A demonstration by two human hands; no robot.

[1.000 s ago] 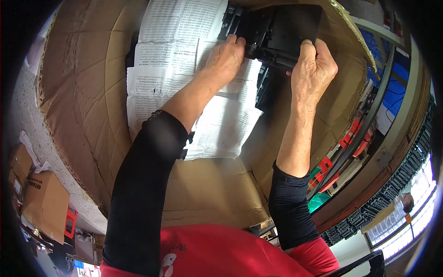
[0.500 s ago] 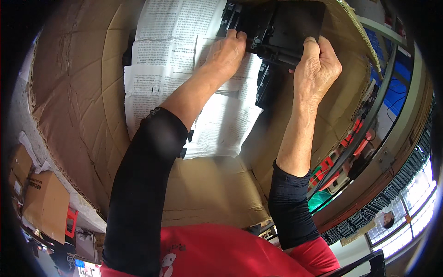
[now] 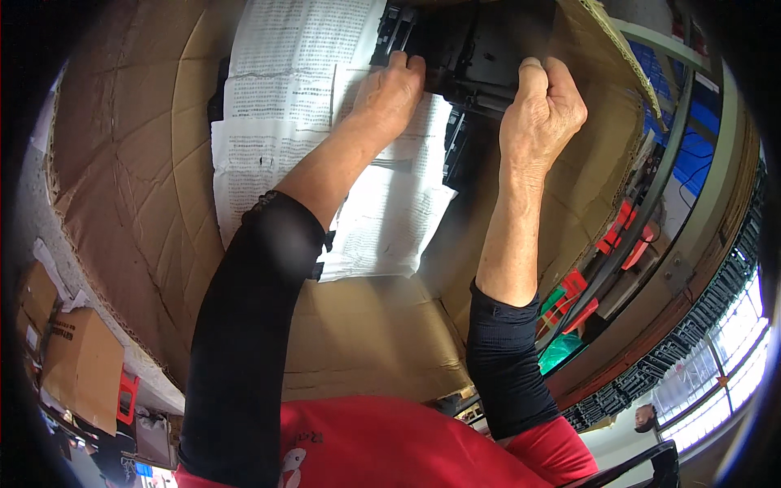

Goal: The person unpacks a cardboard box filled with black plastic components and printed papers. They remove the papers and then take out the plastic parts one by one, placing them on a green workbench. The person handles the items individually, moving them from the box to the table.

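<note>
A dark black plastic part [image 3: 488,53] lies at the far end of a deep cardboard box, among other black parts. My left hand [image 3: 392,93] is closed at its left side, fingertips pinched on its edge. My right hand [image 3: 541,114] is closed at its near right corner, thumb and bent forefinger pressed together; the exact hold is hidden in shadow. Printed paper sheets [image 3: 390,220] lie under my left forearm, over more black plastic parts. Some black plastic parts [image 3: 457,134] show along the right edge of the paper.
The cardboard box wall [image 3: 130,163] rises at the left, and another flap stands at the right. Beyond it are a metal frame [image 3: 691,203], red plastic items [image 3: 573,293] and a long row of dark parts [image 3: 683,350]. A closed carton [image 3: 81,358] stands at the lower left.
Both hands have shifted slightly left, the right one more. The black part has moved left with them and its flat panel looks tilted and darker.
</note>
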